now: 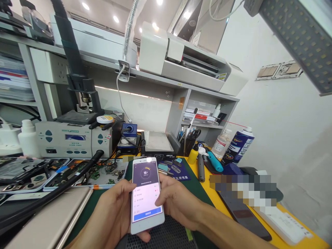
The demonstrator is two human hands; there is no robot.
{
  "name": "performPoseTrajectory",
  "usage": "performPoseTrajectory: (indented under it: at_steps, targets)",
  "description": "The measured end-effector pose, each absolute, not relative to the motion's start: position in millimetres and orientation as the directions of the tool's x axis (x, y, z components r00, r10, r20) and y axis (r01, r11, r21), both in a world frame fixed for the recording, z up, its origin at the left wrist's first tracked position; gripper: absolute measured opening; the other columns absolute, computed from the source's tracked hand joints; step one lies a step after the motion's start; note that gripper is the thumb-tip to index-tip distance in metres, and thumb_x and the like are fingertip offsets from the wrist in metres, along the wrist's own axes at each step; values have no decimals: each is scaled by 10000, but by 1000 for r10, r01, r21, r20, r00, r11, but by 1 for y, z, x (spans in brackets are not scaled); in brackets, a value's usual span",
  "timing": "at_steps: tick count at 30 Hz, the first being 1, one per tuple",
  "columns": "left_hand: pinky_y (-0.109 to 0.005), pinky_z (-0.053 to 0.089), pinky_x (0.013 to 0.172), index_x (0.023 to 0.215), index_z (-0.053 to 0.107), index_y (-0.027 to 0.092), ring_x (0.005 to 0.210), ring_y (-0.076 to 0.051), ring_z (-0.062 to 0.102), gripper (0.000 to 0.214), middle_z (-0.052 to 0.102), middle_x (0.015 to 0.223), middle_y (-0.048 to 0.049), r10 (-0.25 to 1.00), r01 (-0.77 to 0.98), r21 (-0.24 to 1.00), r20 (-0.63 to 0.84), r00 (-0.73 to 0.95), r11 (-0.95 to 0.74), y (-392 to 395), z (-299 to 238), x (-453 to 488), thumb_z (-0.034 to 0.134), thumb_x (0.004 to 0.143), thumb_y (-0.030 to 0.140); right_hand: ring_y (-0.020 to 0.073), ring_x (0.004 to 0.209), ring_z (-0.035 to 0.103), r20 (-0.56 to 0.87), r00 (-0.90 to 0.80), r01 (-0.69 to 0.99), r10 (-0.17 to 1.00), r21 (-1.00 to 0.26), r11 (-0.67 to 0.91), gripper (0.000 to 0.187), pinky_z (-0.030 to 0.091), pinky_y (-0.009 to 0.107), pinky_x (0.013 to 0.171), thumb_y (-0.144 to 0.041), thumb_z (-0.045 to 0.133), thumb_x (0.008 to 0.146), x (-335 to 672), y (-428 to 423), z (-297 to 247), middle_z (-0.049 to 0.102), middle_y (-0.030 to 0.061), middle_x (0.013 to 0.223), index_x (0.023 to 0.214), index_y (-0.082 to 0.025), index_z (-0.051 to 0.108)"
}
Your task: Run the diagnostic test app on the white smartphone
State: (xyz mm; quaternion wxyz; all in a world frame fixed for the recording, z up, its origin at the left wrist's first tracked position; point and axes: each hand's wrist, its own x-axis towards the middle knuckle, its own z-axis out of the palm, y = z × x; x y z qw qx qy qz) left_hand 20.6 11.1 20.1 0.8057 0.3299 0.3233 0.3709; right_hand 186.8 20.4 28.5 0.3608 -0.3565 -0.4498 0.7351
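A white smartphone point(146, 193) is held upright between my two hands, its lit screen facing me. The screen shows a purple top with a dial reading 15, a white list below and a blue bar near the bottom. My left hand point(114, 207) is closed round the phone's left edge, thumb on the bezel and a fingertip showing under the lower edge. My right hand point(178, 202) grips the right edge, its thumb over the right side of the screen. The other fingers are hidden behind the phone.
Left stand a hot-air station point(75, 140) and trays point(103, 173) of circuit boards, with a black hose point(77, 176) crossing them. A gold tablet-like device point(49, 218) lies front left. Right are a spray can point(238, 145), a screwdriver point(201, 167) and a dark phone point(243, 214).
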Motion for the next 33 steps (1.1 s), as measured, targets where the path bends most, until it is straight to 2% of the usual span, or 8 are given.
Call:
performPoseTrajectory:
  at_steps: [7,14,19,23,28,33]
  targets:
    - [-371,534,523,1330,493,107,667,-242,647,490,732,982,-146,803,-370,772,-288,522,517,10,24,20,383,933,373,225,870,668,-210,-466,-199,859,-921,-334,519,464,311,722,-124,642,593,186,18,32,720,48,966,1110,-170,622]
    - [-375,545,508,1319,534,109,845,-315,685,491,728,1019,-145,816,-407,759,-273,510,508,10,22,20,427,920,374,228,859,659,-162,-499,-159,851,-949,-273,681,469,291,698,-79,808,465,187,19,27,708,12,923,1099,-186,583]
    - [-379,558,509,1305,565,107,820,-305,679,480,731,998,-139,813,-419,754,-254,525,506,11,17,20,444,919,366,228,900,652,-131,-499,-156,857,-959,-237,705,470,282,708,-75,827,464,187,20,24,707,23,1005,1116,-189,584]
    - [-386,560,517,1324,554,128,682,-271,668,480,743,891,-117,811,-419,762,-230,537,494,12,15,19,453,920,368,234,920,652,-129,-507,-175,852,-953,-248,692,472,283,720,-67,808,473,187,19,24,709,22,988,1115,-189,581]
    - [-376,547,530,1309,526,94,775,-299,699,475,751,959,-154,811,-384,774,-271,518,504,9,23,20,400,931,353,201,816,663,-131,-529,-181,839,-948,-262,679,467,261,656,-27,705,493,189,21,25,715,8,949,1138,-196,580]
    - [-367,545,531,1322,499,94,714,-272,686,499,753,975,-161,805,-366,780,-277,524,507,10,23,20,413,926,384,186,776,659,-170,-557,-143,813,-945,-295,717,445,248,634,11,629,492,193,24,28,716,10,939,1176,-197,591]
